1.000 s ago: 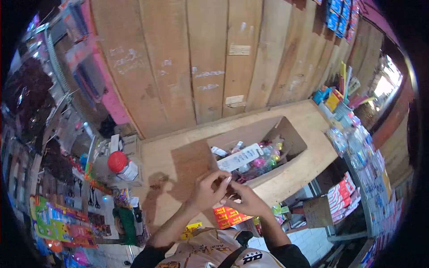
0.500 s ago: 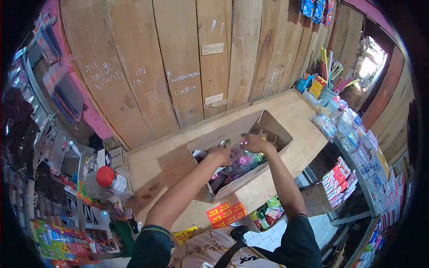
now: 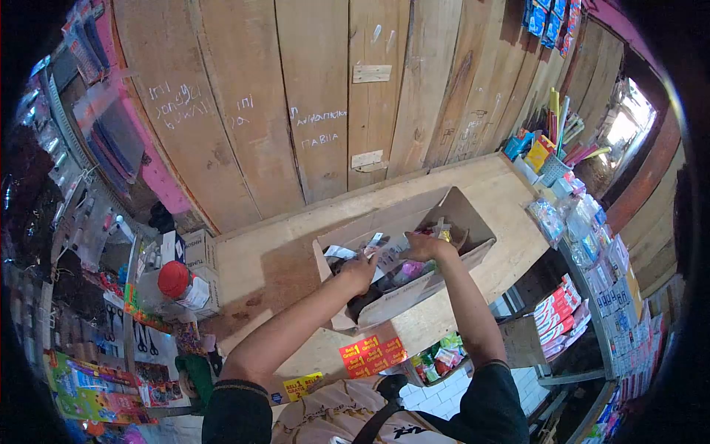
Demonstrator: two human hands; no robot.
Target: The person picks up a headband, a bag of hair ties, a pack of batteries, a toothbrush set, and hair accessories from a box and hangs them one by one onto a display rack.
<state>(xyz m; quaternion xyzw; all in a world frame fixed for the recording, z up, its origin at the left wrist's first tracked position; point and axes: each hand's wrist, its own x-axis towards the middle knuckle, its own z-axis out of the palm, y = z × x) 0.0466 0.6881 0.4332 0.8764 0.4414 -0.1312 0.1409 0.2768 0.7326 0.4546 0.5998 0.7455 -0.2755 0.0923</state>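
Observation:
An open cardboard box (image 3: 399, 305) lies lengthwise on the wooden counter, with mixed small packaged goods inside. Both of my hands are in its opening. At the left part, my left hand (image 3: 359, 272) is closed on the edge of a clear plastic packet (image 3: 387, 259) with small dark marks or pieces in it. My right hand (image 3: 430, 247) reaches over the front wall, its bent fingers at the packet's other side. Below it shows a pink bundle (image 3: 408, 271) in clear wrapping. White slips (image 3: 339, 252) lie at the box's left end. The deeper contents are hidden.
The wooden counter (image 3: 274, 255) runs along a plank wall. A red-lidded jar (image 3: 183, 287) stands at the left. Stationery packs (image 3: 584, 226) and a pen basket (image 3: 553, 170) line the right. Red-and-white boxes (image 3: 556, 314) sit below, right of my arm.
The view has shifted slightly, so the scene sits further right. My right hand's fingers have drawn closer together and lower, and more white slips show beside my left hand.

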